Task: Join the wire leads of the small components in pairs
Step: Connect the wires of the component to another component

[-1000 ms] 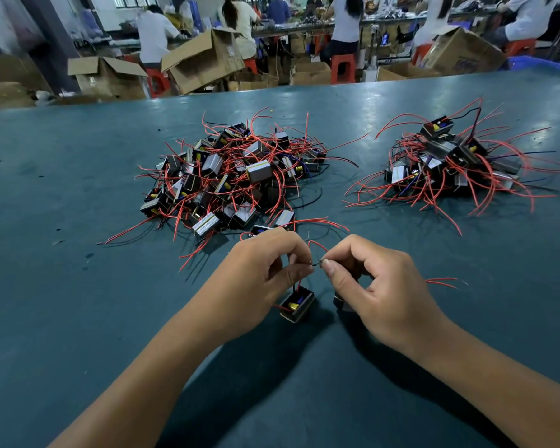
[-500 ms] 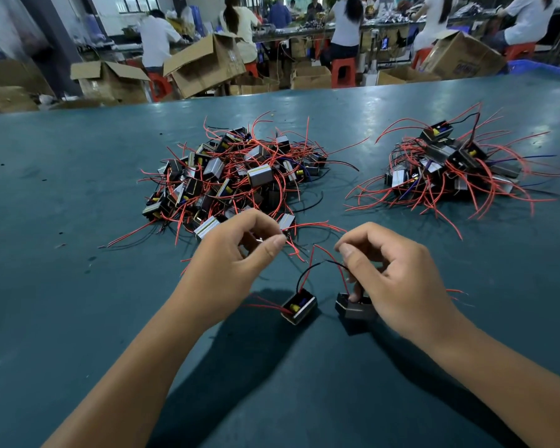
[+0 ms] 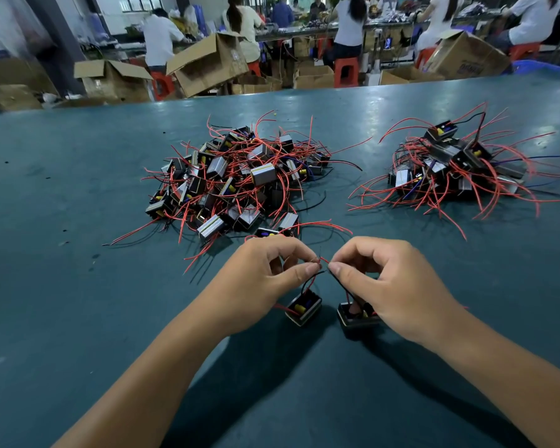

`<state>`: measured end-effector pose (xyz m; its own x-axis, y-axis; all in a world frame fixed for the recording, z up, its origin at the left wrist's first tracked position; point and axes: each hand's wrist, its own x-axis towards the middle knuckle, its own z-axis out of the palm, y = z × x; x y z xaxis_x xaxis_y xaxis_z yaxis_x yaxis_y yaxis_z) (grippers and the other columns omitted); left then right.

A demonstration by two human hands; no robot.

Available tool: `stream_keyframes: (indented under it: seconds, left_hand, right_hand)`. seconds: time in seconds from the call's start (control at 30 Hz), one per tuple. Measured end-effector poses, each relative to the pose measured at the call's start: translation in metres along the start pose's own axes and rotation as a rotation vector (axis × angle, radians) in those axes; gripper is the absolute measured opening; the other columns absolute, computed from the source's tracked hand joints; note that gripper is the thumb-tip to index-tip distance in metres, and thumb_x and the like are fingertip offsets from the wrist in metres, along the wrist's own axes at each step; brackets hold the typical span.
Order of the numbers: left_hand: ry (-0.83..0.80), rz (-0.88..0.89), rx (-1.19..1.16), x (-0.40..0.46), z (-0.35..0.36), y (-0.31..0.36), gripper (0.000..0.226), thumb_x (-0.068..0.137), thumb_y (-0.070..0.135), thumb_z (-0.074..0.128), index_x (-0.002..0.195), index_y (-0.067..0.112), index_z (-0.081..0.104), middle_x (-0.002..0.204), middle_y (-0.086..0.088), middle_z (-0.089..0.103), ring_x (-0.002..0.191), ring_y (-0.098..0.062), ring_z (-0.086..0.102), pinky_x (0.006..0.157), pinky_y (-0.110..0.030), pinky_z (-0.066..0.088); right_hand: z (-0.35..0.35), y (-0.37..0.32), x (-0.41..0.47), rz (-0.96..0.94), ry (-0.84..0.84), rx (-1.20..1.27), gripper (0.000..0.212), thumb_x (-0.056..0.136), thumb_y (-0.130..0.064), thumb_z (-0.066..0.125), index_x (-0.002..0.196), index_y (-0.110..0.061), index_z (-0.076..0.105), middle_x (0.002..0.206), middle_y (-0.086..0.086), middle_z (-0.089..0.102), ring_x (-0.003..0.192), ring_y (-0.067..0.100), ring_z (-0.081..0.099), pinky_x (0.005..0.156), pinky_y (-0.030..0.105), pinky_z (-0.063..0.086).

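Note:
Two small black box components rest on the teal table in front of me: the left component (image 3: 303, 307) and the right component (image 3: 356, 316), the right one partly under my palm. My left hand (image 3: 265, 282) pinches the thin red and black leads rising from the left component. My right hand (image 3: 392, 282) pinches the leads from the right component. The lead ends (image 3: 320, 261) meet between my fingertips, just above the table.
A big pile of components with red wires (image 3: 236, 179) lies behind my hands. A smaller pile (image 3: 453, 163) sits at the right. Past the far table edge (image 3: 304, 90) are cardboard boxes, red stools and seated people.
My hands had drawn apart half a second ago; now they have closed in again and the lead ends meet between the fingertips. The view has tilted slightly.

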<state>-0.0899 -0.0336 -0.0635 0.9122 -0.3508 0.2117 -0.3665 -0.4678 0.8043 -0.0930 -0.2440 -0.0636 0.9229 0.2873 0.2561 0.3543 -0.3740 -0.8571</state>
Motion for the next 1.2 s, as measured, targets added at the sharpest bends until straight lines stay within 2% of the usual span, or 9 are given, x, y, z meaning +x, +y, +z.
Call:
stream_keyframes:
  seconds: [0.1,0.23,0.43,0.6,0.7,0.83,0.93,1.07,1.2]
  left_hand:
    - [0.01,0.062,0.129,-0.001,0.001,0.0,0.008,0.096,0.03,0.066,0.091,0.024,0.067,0.082,0.003,0.061,0.073,-0.01,0.054,0.068,-0.03,0.043]
    - [0.084,0.098,0.324,-0.003,0.002,0.002,0.009,0.099,0.034,0.059,0.091,0.032,0.06,0.087,0.011,0.058,0.081,-0.008,0.052,0.068,-0.028,0.04]
    - [0.136,0.06,0.233,-0.006,-0.01,0.002,0.007,0.1,0.024,0.057,0.097,0.03,0.057,0.084,0.013,0.057,0.067,-0.009,0.048,0.06,-0.018,0.039]
    - [0.343,0.046,0.251,-0.007,-0.029,0.002,0.016,0.096,0.018,0.063,0.084,0.028,0.059,0.071,0.016,0.057,0.057,-0.005,0.045,0.054,-0.013,0.035]
    - [0.277,-0.021,0.3,-0.007,-0.029,-0.002,0.017,0.093,0.022,0.065,0.078,0.028,0.059,0.069,0.016,0.057,0.056,-0.006,0.044,0.054,-0.022,0.037]
    - [-0.014,-0.095,0.462,-0.009,-0.027,-0.005,0.025,0.089,0.053,0.063,0.079,0.03,0.061,0.077,0.025,0.058,0.064,0.0,0.051,0.057,-0.023,0.034]
    - [-0.193,-0.161,0.454,-0.01,-0.022,-0.003,0.043,0.078,0.075,0.06,0.088,0.034,0.062,0.075,0.02,0.061,0.068,0.0,0.055,0.06,-0.02,0.04]
    - [-0.208,-0.159,0.552,-0.009,-0.003,0.001,0.036,0.08,0.062,0.069,0.082,0.029,0.056,0.07,0.013,0.058,0.064,-0.003,0.052,0.06,-0.03,0.042]
    - [-0.105,-0.198,0.183,-0.004,-0.001,0.006,0.022,0.084,0.041,0.074,0.081,0.021,0.066,0.071,0.007,0.067,0.065,-0.015,0.058,0.063,-0.034,0.045]
  right_hand:
    - [-0.001,-0.001,-0.002,-0.023,0.006,-0.026,0.016,0.089,-0.021,0.069,0.074,-0.024,0.065,0.058,-0.006,0.059,0.046,0.014,0.061,0.048,0.023,0.046]
    - [-0.003,-0.001,0.002,-0.058,0.07,-0.09,0.017,0.089,-0.02,0.069,0.073,-0.024,0.065,0.061,-0.005,0.061,0.052,0.012,0.057,0.051,0.021,0.043]
    - [-0.015,-0.002,0.006,0.019,0.012,-0.043,0.022,0.094,-0.016,0.054,0.087,-0.032,0.066,0.077,-0.011,0.067,0.07,0.019,0.063,0.071,0.031,0.051]
    - [-0.045,-0.005,0.003,-0.01,-0.352,-0.436,0.019,0.085,-0.035,0.062,0.102,-0.041,0.056,0.102,-0.027,0.062,0.099,-0.007,0.057,0.082,0.012,0.043]
    - [-0.045,-0.005,-0.001,0.003,-0.505,-0.632,0.04,0.077,-0.058,0.062,0.112,-0.044,0.048,0.11,-0.031,0.054,0.107,-0.015,0.048,0.089,0.005,0.038]
    - [-0.028,-0.007,-0.001,-0.056,-0.434,-0.653,0.026,0.085,-0.047,0.068,0.099,-0.031,0.054,0.095,-0.016,0.059,0.091,0.005,0.055,0.085,0.03,0.047]
    - [-0.027,-0.007,-0.002,-0.018,-0.372,-0.62,0.025,0.084,-0.048,0.068,0.096,-0.03,0.056,0.089,-0.016,0.061,0.085,0.004,0.057,0.08,0.031,0.049]
    - [-0.019,-0.005,-0.003,-0.005,-0.34,-0.608,0.024,0.08,-0.047,0.07,0.088,-0.029,0.057,0.081,-0.015,0.061,0.077,0.003,0.056,0.072,0.025,0.048]
    - [-0.017,-0.002,0.0,0.077,-0.1,-0.328,0.014,0.077,-0.035,0.076,0.082,-0.027,0.066,0.072,-0.011,0.068,0.065,0.005,0.061,0.06,0.017,0.049]
